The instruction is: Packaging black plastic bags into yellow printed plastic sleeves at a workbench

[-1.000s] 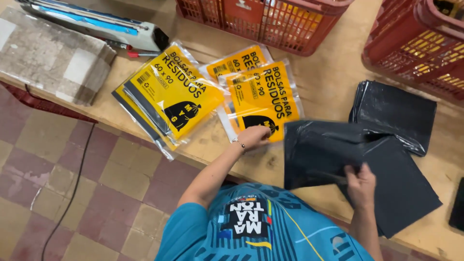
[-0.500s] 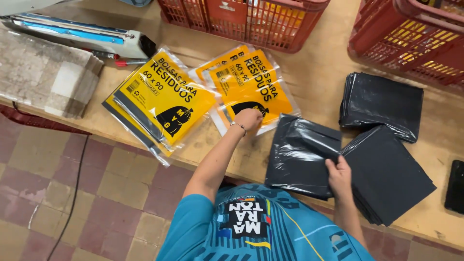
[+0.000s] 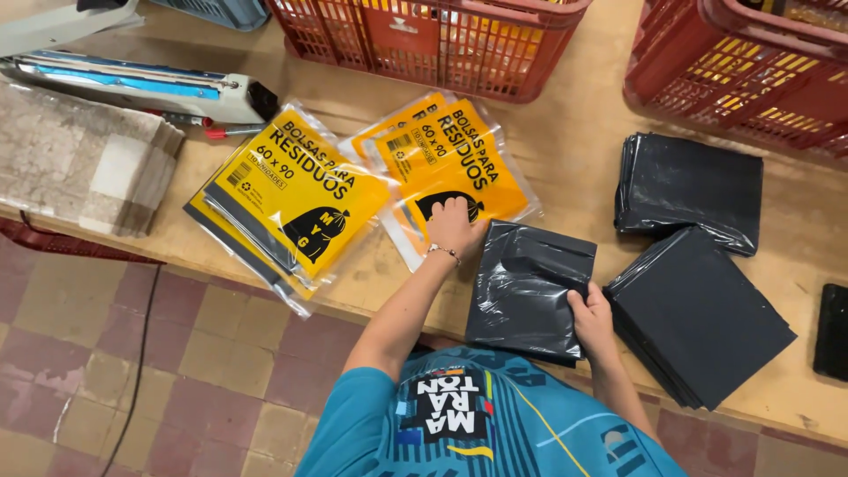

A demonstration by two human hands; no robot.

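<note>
We take the folded black bag (image 3: 530, 287) at the near edge of the wooden table (image 3: 583, 132) as our landmark. Far to its left lies a folded checked cloth (image 3: 84, 172), with a heat sealer (image 3: 146, 84) just behind that. Nearer the black bag, still on its left, we note a stack of yellow packets (image 3: 287, 208) in clear sleeves, fanned and partly overhanging the table edge. Just up and left of the black bag a second, smaller pile of yellow packets (image 3: 450, 155) lies flat; our left hand (image 3: 452, 225) rests on the near end of its top packet, fingers curled down against the plastic, and we cannot tell whether they pinch it or only press. That hand sits just beside the black bag's upper left corner. Our right hand (image 3: 590, 320) holds the black bag at its right edge, thumb on top and fingers pinching the fold. Right of the bag, touching or nearly so, lies a stack of black bags (image 3: 707, 318); behind that, another black stack (image 3: 689, 190). Two red crates (image 3: 442, 44) stand further back.
</note>
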